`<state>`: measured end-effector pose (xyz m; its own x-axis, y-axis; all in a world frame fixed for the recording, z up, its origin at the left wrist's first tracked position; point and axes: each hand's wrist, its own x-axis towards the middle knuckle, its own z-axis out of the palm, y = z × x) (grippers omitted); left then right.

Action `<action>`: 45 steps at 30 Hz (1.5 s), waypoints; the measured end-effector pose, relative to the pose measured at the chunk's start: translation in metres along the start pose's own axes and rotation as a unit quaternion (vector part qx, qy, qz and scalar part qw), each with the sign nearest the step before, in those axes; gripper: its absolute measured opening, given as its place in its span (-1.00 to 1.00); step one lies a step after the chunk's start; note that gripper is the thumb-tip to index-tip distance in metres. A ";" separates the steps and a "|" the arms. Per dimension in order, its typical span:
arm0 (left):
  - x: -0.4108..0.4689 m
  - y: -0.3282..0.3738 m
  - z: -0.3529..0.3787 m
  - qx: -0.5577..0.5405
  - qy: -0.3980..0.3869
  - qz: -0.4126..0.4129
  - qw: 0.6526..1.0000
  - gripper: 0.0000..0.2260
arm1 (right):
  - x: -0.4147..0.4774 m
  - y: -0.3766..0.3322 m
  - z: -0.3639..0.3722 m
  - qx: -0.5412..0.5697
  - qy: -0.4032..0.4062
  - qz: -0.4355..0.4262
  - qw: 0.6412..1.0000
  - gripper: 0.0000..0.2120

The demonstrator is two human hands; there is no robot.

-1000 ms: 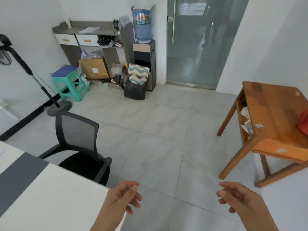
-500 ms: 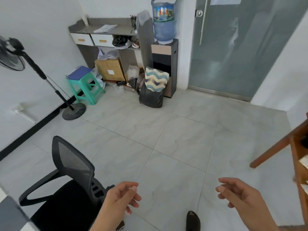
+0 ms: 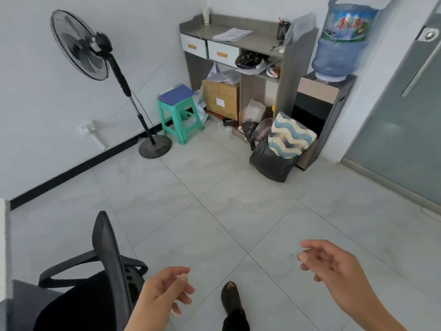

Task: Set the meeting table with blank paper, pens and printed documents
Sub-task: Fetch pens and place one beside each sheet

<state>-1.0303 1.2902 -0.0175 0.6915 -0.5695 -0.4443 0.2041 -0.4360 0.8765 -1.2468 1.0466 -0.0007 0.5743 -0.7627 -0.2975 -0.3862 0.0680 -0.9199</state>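
Note:
My left hand (image 3: 164, 292) hangs low in the middle of the view with loosely curled fingers and holds nothing. My right hand (image 3: 334, 266) is raised at the lower right, fingers relaxed, also holding nothing. A stack of white papers (image 3: 232, 34) lies on top of the grey shelf unit (image 3: 260, 41) in the far corner. A pen holder (image 3: 282, 28) with pens stands on the same top, to the right of the papers. Only a sliver of the meeting table (image 3: 3, 247) shows at the left edge.
A black mesh office chair (image 3: 105, 263) stands at the lower left. A standing fan (image 3: 95, 48), a green stool (image 3: 180, 118) with a blue folder, a cardboard box (image 3: 220, 97), black bags (image 3: 272, 163) and a water dispenser (image 3: 317, 111) line the far wall. A glass door (image 3: 405, 103) is at right.
The view has swung left and moved toward the shelf corner. The wooden table at the right has left the view, the fan has come in. Both hands stay empty.

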 end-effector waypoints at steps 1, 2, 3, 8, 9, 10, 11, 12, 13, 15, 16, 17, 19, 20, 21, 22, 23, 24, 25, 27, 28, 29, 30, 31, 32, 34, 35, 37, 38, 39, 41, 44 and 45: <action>0.025 0.008 -0.004 -0.005 0.004 0.000 1.000 -0.86 | 0.022 -0.003 0.007 -0.001 -0.002 0.006 1.000 -0.84; 0.051 0.018 -0.008 -0.010 0.006 -0.002 1.000 -0.86 | 0.044 -0.008 0.013 -0.001 0.000 0.013 1.000 -0.84; 0.076 0.032 -0.012 -0.014 0.006 -0.003 1.000 -0.86 | 0.066 -0.014 0.018 0.003 0.005 0.018 1.000 -0.84; 0.197 0.118 -0.021 -0.013 0.004 0.037 0.999 -0.87 | 0.175 -0.069 0.020 0.011 0.036 0.013 0.999 -0.84; 0.218 0.134 -0.020 -0.010 -0.001 0.041 0.999 -0.87 | 0.194 -0.079 0.018 0.015 0.045 0.012 0.999 -0.84; 0.238 0.149 -0.018 -0.010 -0.010 0.045 0.999 -0.88 | 0.213 -0.087 0.016 0.022 0.054 0.011 0.998 -0.84; 0.257 0.164 -0.015 -0.008 -0.020 0.051 0.998 -0.90 | 0.233 -0.093 0.015 0.027 0.064 0.011 0.998 -0.83; 0.277 0.177 -0.013 -0.008 -0.028 0.056 0.998 -0.92 | 0.253 -0.099 0.015 0.032 0.069 0.015 0.997 -0.83; 0.297 0.188 -0.010 -0.008 -0.032 0.057 0.998 -0.92 | 0.274 -0.103 0.016 0.035 0.070 0.020 0.997 -0.83; 0.341 0.206 -0.007 -0.003 -0.028 0.049 0.998 -0.90 | 0.321 -0.108 0.018 0.038 0.070 0.032 0.996 -0.84; 0.363 0.214 -0.005 0.000 -0.026 0.042 0.999 -0.88 | 0.347 -0.111 0.020 0.040 0.072 0.038 0.996 -0.84; 0.384 0.222 -0.004 0.001 -0.024 0.036 0.999 -0.87 | 0.374 -0.116 0.021 0.044 0.072 0.043 0.995 -0.85; 0.427 0.239 0.001 0.004 -0.016 0.029 0.999 -0.87 | 0.431 -0.128 0.022 0.054 0.065 0.044 0.995 -0.86; 0.448 0.249 0.003 0.008 -0.011 0.024 1.000 -0.87 | 0.460 -0.135 0.021 0.053 0.061 0.044 0.996 -0.87; 0.467 0.262 0.005 0.006 -0.005 0.018 1.000 -0.87 | 0.488 -0.144 0.020 0.052 0.054 0.046 0.996 -0.88; 0.485 0.277 0.007 0.002 -0.004 0.017 1.000 -0.87 | 0.515 -0.156 0.020 0.051 0.043 0.047 0.997 -0.88; 0.503 0.293 0.008 -0.003 -0.001 0.023 1.000 -0.87 | 0.542 -0.171 0.021 0.049 0.029 0.044 0.997 -0.88; 0.522 0.309 0.008 -0.010 0.009 0.031 0.999 -0.87 | 0.570 -0.187 0.023 0.043 0.011 0.035 0.998 -0.88; 0.540 0.321 0.008 -0.012 0.024 0.038 0.999 -0.86 | 0.596 -0.201 0.025 0.030 -0.008 0.022 0.999 -0.87; 0.570 0.338 0.006 -0.023 0.051 0.036 0.998 -0.86 | 0.643 -0.230 0.031 0.001 -0.053 -0.003 0.999 -0.86; 0.583 0.344 0.004 -0.032 0.060 0.032 0.997 -0.85 | 0.664 -0.245 0.035 -0.004 -0.070 -0.013 0.997 -0.86; 0.596 0.348 0.001 -0.039 0.067 0.026 0.997 -0.86 | 0.685 -0.258 0.039 -0.007 -0.082 -0.024 0.996 -0.86; 0.609 0.352 -0.001 -0.045 0.071 0.017 0.996 -0.86 | 0.706 -0.270 0.044 -0.012 -0.091 -0.033 0.995 -0.86; 0.622 0.357 -0.004 -0.050 0.075 0.009 0.996 -0.86 | 0.726 -0.280 0.050 -0.016 -0.097 -0.040 0.994 -0.86; 0.637 0.359 -0.007 -0.052 0.080 0.002 0.995 -0.86 | 0.747 -0.288 0.057 -0.018 -0.100 -0.046 0.994 -0.86; 0.673 0.363 -0.017 -0.053 0.092 -0.013 0.994 -0.86 | 0.787 -0.297 0.072 -0.017 -0.104 -0.045 0.993 -0.86; 0.693 0.367 -0.024 -0.052 0.093 -0.018 0.994 -0.86 | 0.806 -0.299 0.080 -0.017 -0.105 -0.040 0.994 -0.86; 0.733 0.377 -0.036 -0.050 0.091 -0.023 0.994 -0.86 | 0.840 -0.303 0.097 -0.011 -0.103 -0.024 0.994 -0.85; 0.755 0.384 -0.043 -0.051 0.089 -0.021 0.994 -0.87 | 0.857 -0.305 0.104 -0.005 -0.097 -0.016 0.995 -0.85; 0.776 0.393 -0.050 -0.050 0.089 -0.018 0.995 -0.87 | 0.872 -0.310 0.112 -0.003 -0.089 -0.010 0.996 -0.85; 0.826 0.416 -0.067 -0.046 0.078 -0.016 0.996 -0.88 | 0.910 -0.323 0.124 -0.006 -0.066 0.001 0.998 -0.85; 0.898 0.466 -0.088 -0.032 0.048 0.010 0.998 -0.88 | 0.957 -0.361 0.133 0.001 -0.021 -0.004 1.000 -0.84; 0.922 0.483 -0.092 -0.021 0.039 0.023 0.999 -0.87 | 0.972 -0.372 0.133 -0.001 -0.002 -0.012 1.000 -0.84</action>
<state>-0.2300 0.6189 0.0128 0.7524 -0.5310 -0.3897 0.1993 -0.3803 0.9031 -0.4487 0.3655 0.0188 0.5869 -0.7610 -0.2765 -0.3734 0.0487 -0.9264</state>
